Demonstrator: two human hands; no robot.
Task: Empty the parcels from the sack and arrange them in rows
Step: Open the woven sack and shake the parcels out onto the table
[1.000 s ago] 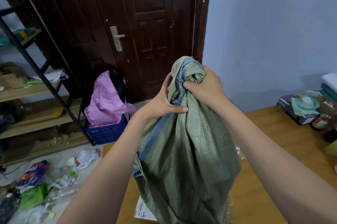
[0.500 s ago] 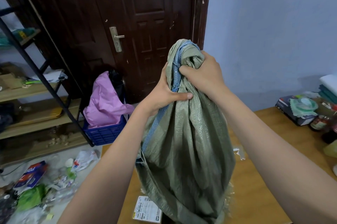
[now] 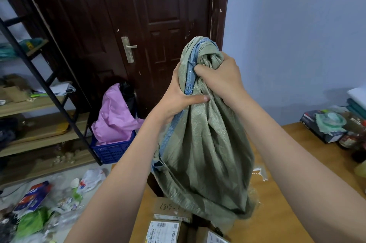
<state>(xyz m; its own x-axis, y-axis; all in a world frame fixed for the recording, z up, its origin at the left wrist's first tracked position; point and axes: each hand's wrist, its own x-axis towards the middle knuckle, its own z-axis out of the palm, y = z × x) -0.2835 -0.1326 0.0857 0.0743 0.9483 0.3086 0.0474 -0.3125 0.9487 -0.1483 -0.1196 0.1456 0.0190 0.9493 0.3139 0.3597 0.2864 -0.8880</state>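
From the head view, one green sack [image 3: 206, 143] with a blue stripe hangs upside down over the wooden bench [image 3: 277, 203]. Two hands hold its bunched top end up high. The left hand [image 3: 178, 96] is squeezed tight around the cloth from the left, with its thumb pressed across the front. The right hand [image 3: 219, 76] is closed in a fist on the top knot of cloth. Under the sack's open end, three brown parcels lie on the bench: one with numbers written on it [image 3: 170, 208], one with a white label [image 3: 164, 232], and one at the bottom edge [image 3: 213, 237], partly cut off. The sack's frayed edge touches the parcels. One blue basket [image 3: 111, 150] with pink wrap stands by the door.
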